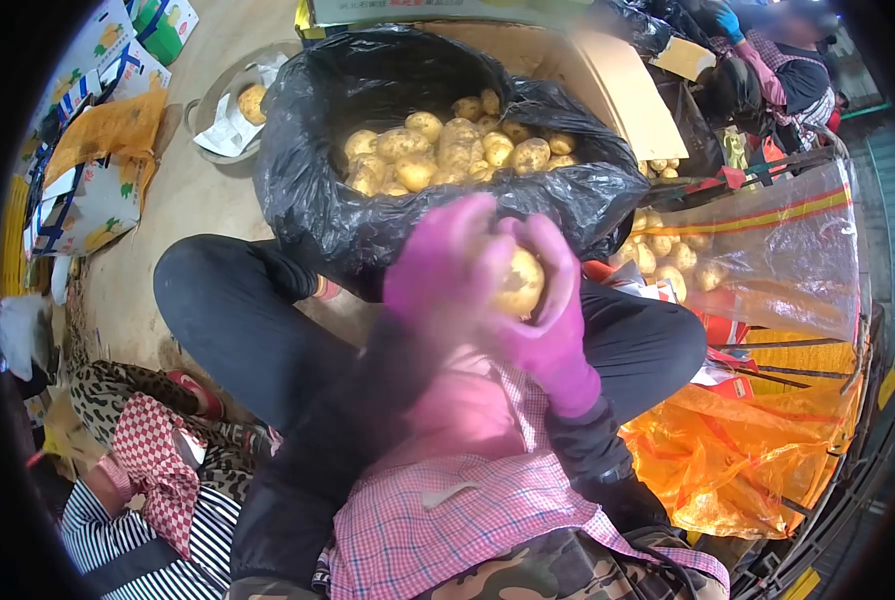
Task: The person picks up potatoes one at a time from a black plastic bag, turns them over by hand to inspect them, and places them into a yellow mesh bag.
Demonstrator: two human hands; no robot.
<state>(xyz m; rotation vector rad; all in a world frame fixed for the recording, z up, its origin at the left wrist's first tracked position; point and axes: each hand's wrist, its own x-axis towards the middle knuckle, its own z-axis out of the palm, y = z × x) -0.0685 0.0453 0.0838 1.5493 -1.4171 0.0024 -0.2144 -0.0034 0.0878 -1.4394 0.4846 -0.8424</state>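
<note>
My right hand (556, 330), in a pink-purple glove, is wrapped round a potato (522, 284) above my lap. Close against the potato's left side is my left hand (443, 262), gloved in the same colour. Motion smears its fingers, so their grip cannot be made out. Just beyond both hands stands a black plastic bag (308, 150) with its mouth wide, holding many loose potatoes (418, 152).
At right, a clear mesh-sided bag (768, 260) holds more potatoes, with an orange bag (738, 450) below. A round basin (203, 130) with paper and a potato stands at left. Printed cartons (98, 200) are beyond. People sit at lower left (158, 470) and upper right (803, 80).
</note>
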